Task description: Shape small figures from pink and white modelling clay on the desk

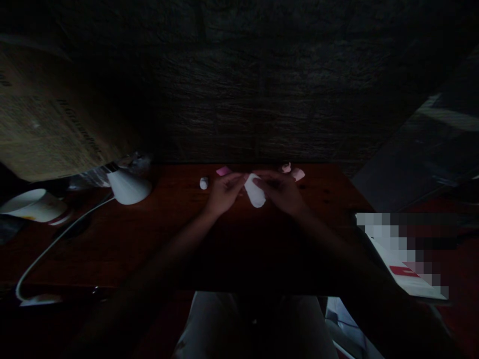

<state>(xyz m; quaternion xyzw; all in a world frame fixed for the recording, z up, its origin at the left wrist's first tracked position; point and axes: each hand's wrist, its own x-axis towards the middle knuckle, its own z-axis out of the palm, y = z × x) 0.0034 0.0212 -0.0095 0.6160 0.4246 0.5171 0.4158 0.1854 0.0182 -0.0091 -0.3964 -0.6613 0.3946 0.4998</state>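
Observation:
In dim light, a white oblong piece point(256, 194), smooth and soft-looking, is held above the wooden table point(164, 219). My left hand point(224, 193) pinches its upper left edge with thumb and fingers. On the opposite side, the thumb of my right hand point(286, 193) presses on its face, with the fingers behind it. What the piece is made of I cannot tell. Left of my left hand lies a small white lump point(204, 183), and a flat pink piece point(223, 171) is just behind that hand. Pale pink pieces point(298, 174) lie behind my right hand.
A white cone-shaped lamp base point(129, 188) with a cable point(56, 245) stands at left. Nearby are a paper cup point(39, 207), crumpled clear plastic point(90, 178) and a large brown paper bag point(56, 114). A dark wall point(239, 99) rises behind the table.

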